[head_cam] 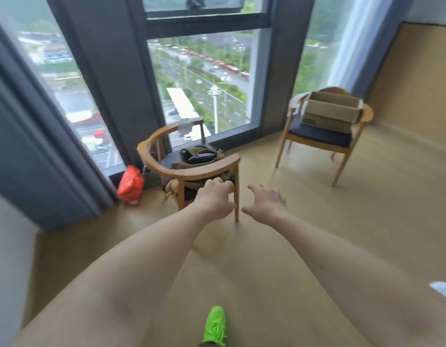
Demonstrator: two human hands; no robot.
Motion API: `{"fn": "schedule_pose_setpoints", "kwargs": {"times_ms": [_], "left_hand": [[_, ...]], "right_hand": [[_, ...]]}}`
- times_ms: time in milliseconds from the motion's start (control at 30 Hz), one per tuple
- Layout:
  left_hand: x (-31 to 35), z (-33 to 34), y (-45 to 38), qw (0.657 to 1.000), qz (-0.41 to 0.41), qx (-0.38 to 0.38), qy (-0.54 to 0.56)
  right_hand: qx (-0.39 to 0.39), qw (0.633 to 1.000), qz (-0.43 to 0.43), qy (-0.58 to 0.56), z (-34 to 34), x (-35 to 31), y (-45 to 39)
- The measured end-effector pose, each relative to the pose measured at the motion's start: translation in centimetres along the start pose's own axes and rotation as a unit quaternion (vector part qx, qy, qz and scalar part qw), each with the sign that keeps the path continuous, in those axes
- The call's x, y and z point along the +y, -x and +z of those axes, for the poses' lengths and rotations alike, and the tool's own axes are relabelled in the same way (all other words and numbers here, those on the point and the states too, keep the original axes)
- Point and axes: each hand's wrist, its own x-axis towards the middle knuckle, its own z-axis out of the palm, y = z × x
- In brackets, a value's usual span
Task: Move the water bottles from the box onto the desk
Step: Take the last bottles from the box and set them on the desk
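An open cardboard box (332,112) sits on the dark seat of a wooden chair (317,139) at the right, by the window. Its inside is hidden from here and no water bottles show. No desk is in view. Both my arms reach forward over the floor. My left hand (215,199) hangs with fingers curled loosely and holds nothing. My right hand (265,202) is spread, fingers apart, and empty. Both hands are far short of the box, which lies up and to the right of them.
A second wooden chair (191,169) stands just beyond my left hand, with a bag and dark items on its seat. An orange bag (130,184) leans at the window base. Grey curtains hang at left. My green shoe (214,326) is on the tan floor.
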Motion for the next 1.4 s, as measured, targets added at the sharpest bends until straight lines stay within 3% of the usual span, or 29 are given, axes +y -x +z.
{"fn": "schedule_pose_setpoints", "kwargs": {"times_ms": [233,667,900,1100,1400], "left_hand": [[0.8,-3.3,-14.5,0.996,0.088,-0.022,0.006],[8.6,-2.0,-33.3,0.974,0.222,-0.036,0.038],[14.3,-0.1,-46.5,0.972,0.231,-0.029,0.017],[20.0,-0.3,-59.3,0.981,0.192,-0.019,0.010],[28.2,1.2,-73.7,0.977,0.210,-0.043,0.000]], "right_hand": [[0.042,0.991,0.126,-0.015,-3.9,1.3,-9.5],[0.072,0.969,0.235,-0.032,-8.8,8.8,-21.7],[0.098,0.966,0.236,-0.037,-13.1,15.5,-33.0],[0.124,0.964,0.223,-0.075,-18.7,22.4,-44.5],[0.100,0.960,0.242,-0.097,-23.0,30.8,-57.3]]}}
